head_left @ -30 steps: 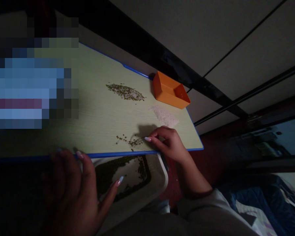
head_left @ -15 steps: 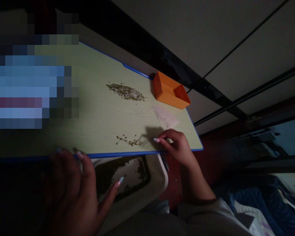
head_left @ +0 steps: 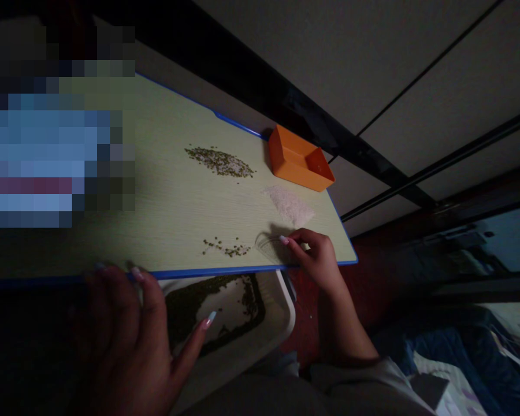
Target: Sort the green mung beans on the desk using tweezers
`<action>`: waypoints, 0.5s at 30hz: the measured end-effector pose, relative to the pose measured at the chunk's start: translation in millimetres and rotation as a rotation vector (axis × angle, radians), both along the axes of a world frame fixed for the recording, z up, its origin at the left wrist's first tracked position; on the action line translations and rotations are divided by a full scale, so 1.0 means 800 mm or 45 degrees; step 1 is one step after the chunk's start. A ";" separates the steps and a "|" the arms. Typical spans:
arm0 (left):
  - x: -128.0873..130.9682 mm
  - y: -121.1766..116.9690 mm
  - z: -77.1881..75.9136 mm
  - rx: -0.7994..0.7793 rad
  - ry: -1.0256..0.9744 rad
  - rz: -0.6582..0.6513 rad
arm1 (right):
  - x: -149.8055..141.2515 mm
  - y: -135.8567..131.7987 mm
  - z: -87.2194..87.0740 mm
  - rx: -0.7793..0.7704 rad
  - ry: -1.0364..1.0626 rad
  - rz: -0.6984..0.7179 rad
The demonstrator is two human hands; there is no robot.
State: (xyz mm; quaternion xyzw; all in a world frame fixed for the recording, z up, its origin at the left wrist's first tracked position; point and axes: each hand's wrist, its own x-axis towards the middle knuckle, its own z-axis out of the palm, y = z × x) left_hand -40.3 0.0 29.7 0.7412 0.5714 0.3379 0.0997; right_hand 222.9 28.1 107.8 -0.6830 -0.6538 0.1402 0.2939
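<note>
My right hand (head_left: 314,254) pinches a clear, see-through piece with a curved edge (head_left: 266,245) over the front of the table; its exact kind does not show. Just left of that piece lies a small scatter of green beans (head_left: 229,251) mixed with some pale grains. My left hand (head_left: 134,329) is at the blue table edge, fingers apart and thumb stretched out, holding nothing. Under the edge, beside the left thumb, stands a white tub (head_left: 290,315) with many green beans (head_left: 182,309) in it.
On the pale table (head_left: 164,231) are a long pile of green beans and pale grains (head_left: 219,162), a heap of pale grains (head_left: 290,205) and an orange box (head_left: 301,159). Cabinet doors (head_left: 416,75) stand behind. Dark blue cloth (head_left: 468,352) lies at lower right.
My right hand has shifted slightly right with the clear piece, which has moved away from the small bean scatter. My left hand stays nearly where it was.
</note>
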 end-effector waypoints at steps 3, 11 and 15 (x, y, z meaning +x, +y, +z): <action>0.000 0.000 0.000 0.001 0.011 0.006 | -0.002 0.004 -0.002 -0.010 0.027 0.008; 0.000 0.001 0.000 0.016 0.024 0.005 | -0.009 0.013 0.001 0.013 0.016 0.120; 0.000 0.000 0.000 0.013 0.021 0.003 | -0.010 0.012 0.007 0.048 -0.022 0.217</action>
